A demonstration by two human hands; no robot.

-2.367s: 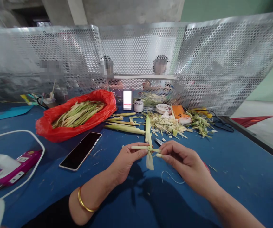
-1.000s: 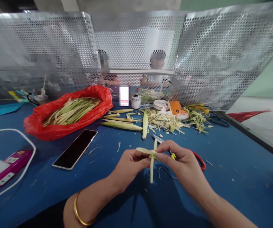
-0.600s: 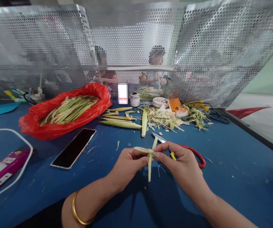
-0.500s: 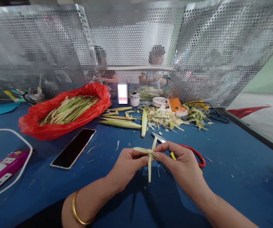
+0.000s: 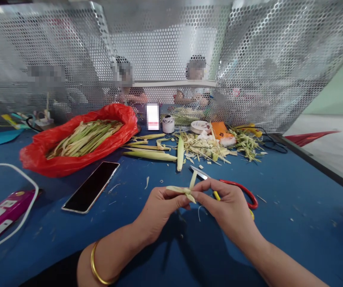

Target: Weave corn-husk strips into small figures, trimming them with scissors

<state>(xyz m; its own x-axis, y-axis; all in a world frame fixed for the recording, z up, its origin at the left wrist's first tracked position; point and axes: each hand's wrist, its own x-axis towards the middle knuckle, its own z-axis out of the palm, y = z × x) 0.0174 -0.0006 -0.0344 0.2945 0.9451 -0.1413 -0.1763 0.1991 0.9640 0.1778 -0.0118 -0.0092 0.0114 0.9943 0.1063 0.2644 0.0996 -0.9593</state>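
Note:
My left hand (image 5: 161,209) pinches pale corn husk strips (image 5: 175,189) between thumb and fingers, above the blue table. The strips cross at a small fold or knot; one end points left, another up and away, and a short tip bends down to the right. From the other side, my right hand (image 5: 226,199) grips the same strips at the crossing with thumb and forefinger. Scissors (image 5: 243,189) with red handles lie behind and partly under my right hand, blades toward the upper left. A yellow-handled tool (image 5: 216,195) beside them is mostly hidden by that hand.
A red plastic bag (image 5: 69,167) full of husk strips lies left, near a dark phone (image 5: 92,187) and a purple power strip (image 5: 10,211) with a white cable. Husk pieces (image 5: 150,154), a thread spool (image 5: 168,124), tape roll (image 5: 200,126) and scraps (image 5: 208,147) lie behind my hands.
The husk end that hung straight down in front of my fingers is now folded up, leaving a short tip at the crossing. Both hands stay in nearly the same place.

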